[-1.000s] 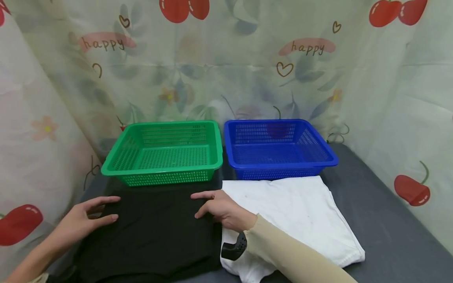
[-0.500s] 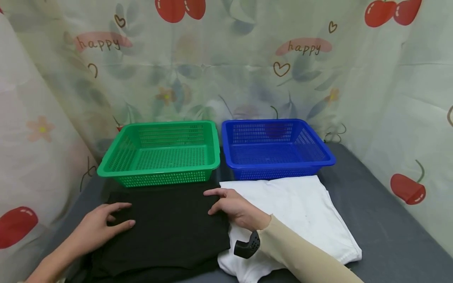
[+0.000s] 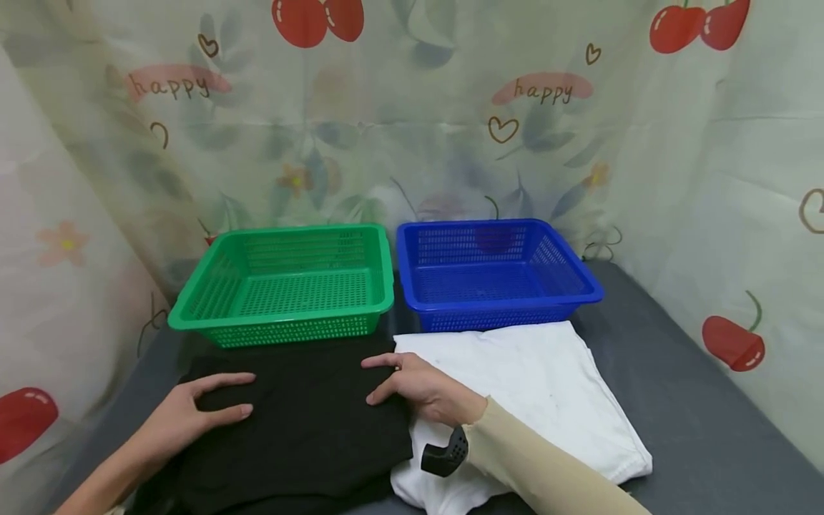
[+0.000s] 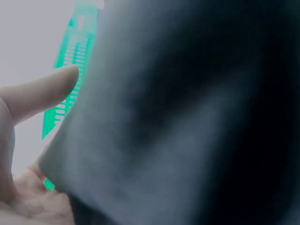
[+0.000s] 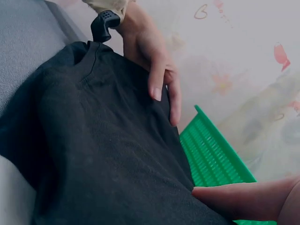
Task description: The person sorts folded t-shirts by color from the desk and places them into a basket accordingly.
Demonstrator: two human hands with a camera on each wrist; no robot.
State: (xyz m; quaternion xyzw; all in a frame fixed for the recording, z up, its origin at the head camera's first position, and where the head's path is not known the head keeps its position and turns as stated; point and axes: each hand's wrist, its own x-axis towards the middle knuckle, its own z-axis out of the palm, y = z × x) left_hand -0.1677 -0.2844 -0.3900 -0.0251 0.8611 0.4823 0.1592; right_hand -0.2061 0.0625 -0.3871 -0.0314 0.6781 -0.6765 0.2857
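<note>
A folded black garment point(image 3: 302, 422) lies in front of the green basket, its right side beside and partly over a folded white garment point(image 3: 515, 386). My left hand point(image 3: 187, 422) holds its left side, index and thumb spread over the cloth. In the left wrist view, blurred dark cloth point(image 4: 154, 126) fills most of the picture, between my thumb point(image 4: 51, 89) and the fingers below. At the right side my right hand point(image 3: 425, 386) grips the black garment, thumb and index pointing left. The other fingers of that hand are mostly hidden.
Behind the black garment stands a green mesh basket point(image 3: 283, 320), and a blue mesh basket point(image 3: 508, 304) stands behind the white one. Both rest on a dark grey tabletop point(image 3: 682, 400). A printed curtain point(image 3: 438, 157) closes off the back and sides.
The black garment has shifted right toward the white one, along with both hands. In the last half second my left hand has come further right over the cloth. The view has turned slightly.
</note>
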